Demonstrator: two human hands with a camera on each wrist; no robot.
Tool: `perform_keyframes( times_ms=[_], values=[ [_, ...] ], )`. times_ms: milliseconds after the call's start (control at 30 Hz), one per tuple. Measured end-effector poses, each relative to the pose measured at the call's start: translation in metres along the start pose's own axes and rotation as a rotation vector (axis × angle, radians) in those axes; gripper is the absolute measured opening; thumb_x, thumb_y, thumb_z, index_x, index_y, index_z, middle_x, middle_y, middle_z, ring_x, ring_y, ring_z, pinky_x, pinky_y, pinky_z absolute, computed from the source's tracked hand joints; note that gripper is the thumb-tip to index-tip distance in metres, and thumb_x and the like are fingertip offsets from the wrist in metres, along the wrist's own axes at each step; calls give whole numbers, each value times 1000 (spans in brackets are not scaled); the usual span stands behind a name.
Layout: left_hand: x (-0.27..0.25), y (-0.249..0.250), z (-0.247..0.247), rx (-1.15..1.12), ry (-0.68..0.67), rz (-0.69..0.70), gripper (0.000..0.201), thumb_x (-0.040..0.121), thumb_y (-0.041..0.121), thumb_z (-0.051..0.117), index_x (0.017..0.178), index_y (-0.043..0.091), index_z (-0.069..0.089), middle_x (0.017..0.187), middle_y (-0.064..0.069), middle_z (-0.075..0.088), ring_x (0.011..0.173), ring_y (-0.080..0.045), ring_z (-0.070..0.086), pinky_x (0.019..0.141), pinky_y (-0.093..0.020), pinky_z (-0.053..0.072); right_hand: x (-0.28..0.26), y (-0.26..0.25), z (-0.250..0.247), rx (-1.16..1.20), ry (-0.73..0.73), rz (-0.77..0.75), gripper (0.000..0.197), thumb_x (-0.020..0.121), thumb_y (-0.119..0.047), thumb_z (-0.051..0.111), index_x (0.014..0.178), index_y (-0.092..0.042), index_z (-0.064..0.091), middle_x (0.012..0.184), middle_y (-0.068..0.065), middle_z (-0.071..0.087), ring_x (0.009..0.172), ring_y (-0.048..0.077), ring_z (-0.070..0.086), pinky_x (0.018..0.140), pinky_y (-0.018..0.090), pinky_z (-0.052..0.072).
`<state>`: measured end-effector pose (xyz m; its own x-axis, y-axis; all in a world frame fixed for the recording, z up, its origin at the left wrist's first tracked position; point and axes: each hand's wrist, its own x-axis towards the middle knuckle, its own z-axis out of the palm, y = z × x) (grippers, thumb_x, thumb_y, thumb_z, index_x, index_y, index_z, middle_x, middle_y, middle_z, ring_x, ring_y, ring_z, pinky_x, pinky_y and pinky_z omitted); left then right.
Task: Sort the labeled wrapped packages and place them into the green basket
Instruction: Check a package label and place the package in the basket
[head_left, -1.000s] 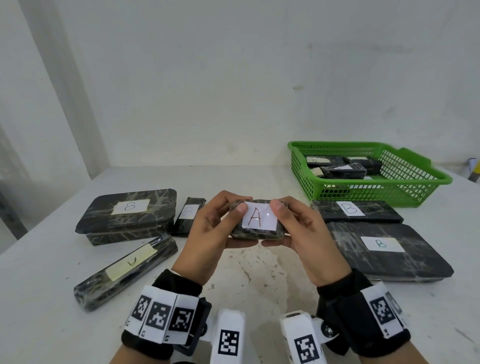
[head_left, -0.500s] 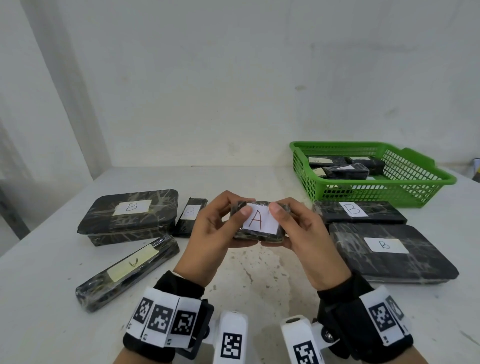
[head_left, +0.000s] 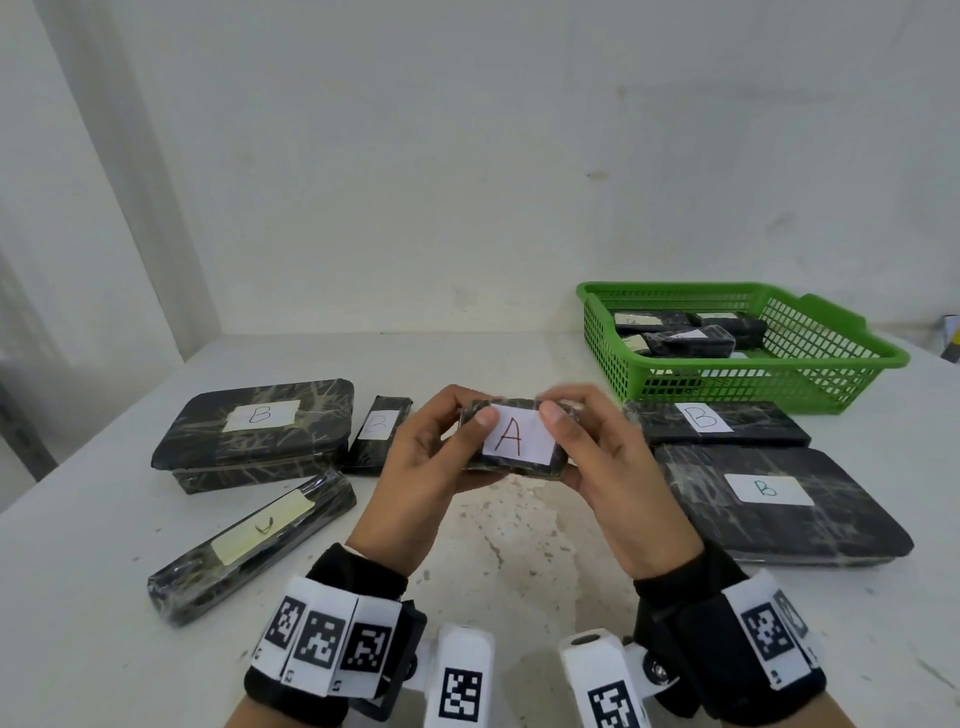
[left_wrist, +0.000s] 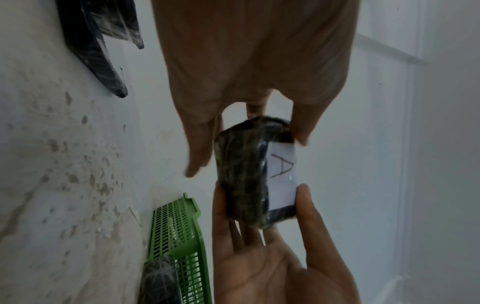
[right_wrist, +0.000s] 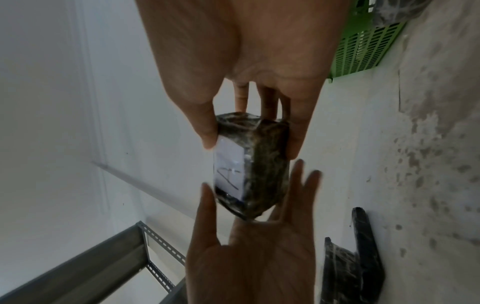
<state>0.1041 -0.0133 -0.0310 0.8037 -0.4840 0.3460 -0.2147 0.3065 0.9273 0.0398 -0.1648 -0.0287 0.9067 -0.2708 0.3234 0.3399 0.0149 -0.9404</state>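
Black-wrapped, the small package (head_left: 511, 441) labelled A is held above the counter (head_left: 519, 545) between the left hand (head_left: 421, 467) and right hand (head_left: 613, 467), thumbs pressed on its white label. Other wrapped packages are seen inside the green basket (head_left: 831, 374), well apart to the right.

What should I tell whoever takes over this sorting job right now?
Left hand and right hand both pinch the small package labeled A, held above the table.
Done: a few wrapped packages already lie in the green basket.
Left: the A package, four B packages, two on each side of the hands, and a long one with a yellow label at front left.
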Motion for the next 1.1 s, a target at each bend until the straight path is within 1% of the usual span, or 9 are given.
perform_keyframes(
  times_ms=[133, 233, 400, 500, 567, 667, 833, 900, 1100],
  values=[
    [1, 2, -4, -109, -4, -120, 46, 85, 51, 56, 124, 27, 59, 116, 6, 67, 107, -19, 67, 95, -45, 55, 2, 0, -6, 134, 2, -27, 57, 79, -22, 77, 127, -28, 46, 100, -2, 68, 100, 15, 65, 83, 31, 53],
    [2, 3, -3, -186, 8, -165, 48, 85, 43, 57, 130, 25, 57, 125, -16, 63, 109, -33, 67, 88, -45, 58, 2, 0, -6, 140, -9, -56, 61, 74, -11, 73, 129, -24, 47, 108, -5, 68, 113, 14, 61, 88, 28, 51],
    [2, 2, -4, -220, 28, -109, 41, 87, 14, 68, 127, 10, 60, 99, -16, 66, 98, -33, 66, 87, -39, 59, 1, -1, -6, 140, -84, 3, 62, 75, -26, 77, 132, -24, 54, 127, -1, 62, 123, 17, 57, 94, 29, 52],
    [3, 2, -7, -232, 52, -87, 43, 82, 14, 65, 125, 10, 62, 105, -18, 62, 99, -32, 63, 85, -36, 59, 1, -3, -7, 148, -120, 71, 47, 89, -32, 67, 134, -27, 56, 120, 7, 67, 115, 17, 64, 94, 31, 53],
    [3, 0, -8, -211, 50, -74, 41, 83, 16, 69, 123, 12, 63, 109, -17, 65, 100, -29, 65, 83, -35, 59, 2, -2, -8, 139, -93, 65, 47, 85, -22, 64, 132, -23, 60, 103, 14, 70, 101, 17, 68, 84, 31, 57],
    [2, 0, -6, -119, 71, -47, 33, 82, 29, 64, 111, 13, 66, 101, -8, 69, 95, -22, 69, 79, -36, 61, 2, 1, -7, 125, -104, 59, 46, 82, -14, 65, 128, -17, 63, 73, -5, 63, 81, 7, 66, 80, 31, 58],
    [4, -6, -4, -45, 146, 25, 25, 89, 31, 65, 76, 10, 61, 89, -19, 62, 78, -23, 61, 67, -32, 57, 1, 0, -5, 151, -136, 104, 43, 80, -23, 67, 123, -19, 67, 92, 10, 67, 94, 19, 67, 78, 31, 58],
    [4, -6, -3, -34, 142, 28, 30, 90, 32, 68, 75, 6, 59, 88, -21, 59, 77, -24, 57, 68, -34, 53, 0, 0, -4, 131, -96, 117, 38, 79, -33, 66, 114, -18, 69, 103, 14, 70, 99, 21, 68, 76, 33, 58],
    [3, -4, -2, 14, 57, -5, 39, 82, 39, 71, 95, 3, 65, 95, -23, 65, 87, -26, 63, 82, -45, 54, 1, 3, -2, 75, 33, 73, 20, 81, -29, 66, 93, -13, 68, 93, 16, 74, 88, 25, 71, 74, 45, 60]
  ],
)
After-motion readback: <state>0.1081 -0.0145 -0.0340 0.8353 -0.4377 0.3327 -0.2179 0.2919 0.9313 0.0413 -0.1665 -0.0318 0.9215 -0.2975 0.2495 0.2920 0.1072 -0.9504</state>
